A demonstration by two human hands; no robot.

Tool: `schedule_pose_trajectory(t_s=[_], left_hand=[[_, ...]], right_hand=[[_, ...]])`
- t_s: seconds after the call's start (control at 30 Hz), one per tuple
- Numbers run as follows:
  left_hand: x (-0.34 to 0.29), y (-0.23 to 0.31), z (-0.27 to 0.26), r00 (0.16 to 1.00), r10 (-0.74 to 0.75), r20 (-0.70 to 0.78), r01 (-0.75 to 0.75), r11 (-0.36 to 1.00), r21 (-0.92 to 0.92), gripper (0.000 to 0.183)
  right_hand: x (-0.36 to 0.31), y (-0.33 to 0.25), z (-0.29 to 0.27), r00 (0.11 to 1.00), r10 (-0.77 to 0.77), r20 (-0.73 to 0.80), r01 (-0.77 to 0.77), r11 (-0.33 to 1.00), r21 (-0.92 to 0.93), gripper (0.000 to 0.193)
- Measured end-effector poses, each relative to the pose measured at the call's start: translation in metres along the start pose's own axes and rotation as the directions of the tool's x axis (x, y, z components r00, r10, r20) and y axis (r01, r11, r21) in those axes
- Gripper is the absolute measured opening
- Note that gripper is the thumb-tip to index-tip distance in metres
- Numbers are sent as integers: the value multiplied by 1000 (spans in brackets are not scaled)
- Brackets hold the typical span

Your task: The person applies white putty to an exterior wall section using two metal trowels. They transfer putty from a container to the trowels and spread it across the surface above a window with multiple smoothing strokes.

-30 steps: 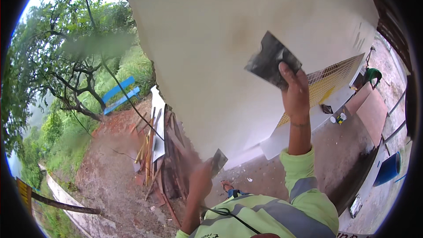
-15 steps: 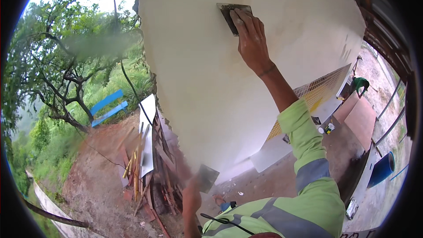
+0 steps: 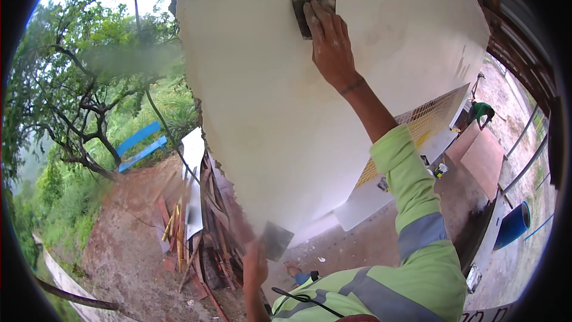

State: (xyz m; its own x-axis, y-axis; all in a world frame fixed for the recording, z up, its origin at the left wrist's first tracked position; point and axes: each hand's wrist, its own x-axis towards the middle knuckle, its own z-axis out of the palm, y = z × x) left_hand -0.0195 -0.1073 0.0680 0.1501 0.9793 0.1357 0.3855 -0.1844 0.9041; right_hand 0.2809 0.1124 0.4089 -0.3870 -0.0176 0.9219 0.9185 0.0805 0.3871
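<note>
My right hand [image 3: 332,42] is raised against a pale plastered wall [image 3: 268,113], its fingers pressed over a thin, dark, flat putty blade [image 3: 301,16]. The blade lies against the upper part of the wall, just under a damp brownish patch. Low in the picture, my left hand [image 3: 255,268] is closed round the edge of a second grey flat putty blade [image 3: 277,241]. That blade is held near the wall's lower edge; whether it touches the wall I cannot tell.
Scrap boards and sticks [image 3: 205,244] are heaped left of the wall's ragged edge. A blue bench [image 3: 142,146] stands beyond, near a tree. Rightward are a yellow mesh panel [image 3: 411,137], a blue barrel [image 3: 513,226] and another person in green [image 3: 481,111], bending over. A dark cable [image 3: 170,128] hangs at left.
The whole scene has shifted slightly left in the picture. My right hand and its blade appear a little higher, still against the wall. My left hand keeps its blade low down.
</note>
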Motion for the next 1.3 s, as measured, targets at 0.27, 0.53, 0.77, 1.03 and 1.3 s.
schedule_pose_trajectory(t_s=[0.27, 0.53, 0.77, 1.03, 1.3], left_hand=[[4, -4, 2, 998, 67, -15, -67, 996, 53, 35], [3, 3, 3, 999, -41, 34, 42, 999, -33, 34], [4, -10, -4, 995, 92, -47, -93, 995, -24, 35], [6, 5, -8, 997, -57, 43, 60, 994, -91, 37], [5, -8, -4, 999, 51, 0, -50, 992, -119, 36]], right_hand=[[12, 14, -31, 998, 53, -27, -49, 992, 113, 49], [43, 30, 11, 994, -41, -102, 35, 997, -65, 51], [-4, -1, -8, 1000, 15, -18, -14, 997, 79, 52], [56, 35, 4, 994, 21, -105, -21, 1000, 1, 52], [-29, -27, -10, 995, 21, 94, -24, 999, 29, 56]])
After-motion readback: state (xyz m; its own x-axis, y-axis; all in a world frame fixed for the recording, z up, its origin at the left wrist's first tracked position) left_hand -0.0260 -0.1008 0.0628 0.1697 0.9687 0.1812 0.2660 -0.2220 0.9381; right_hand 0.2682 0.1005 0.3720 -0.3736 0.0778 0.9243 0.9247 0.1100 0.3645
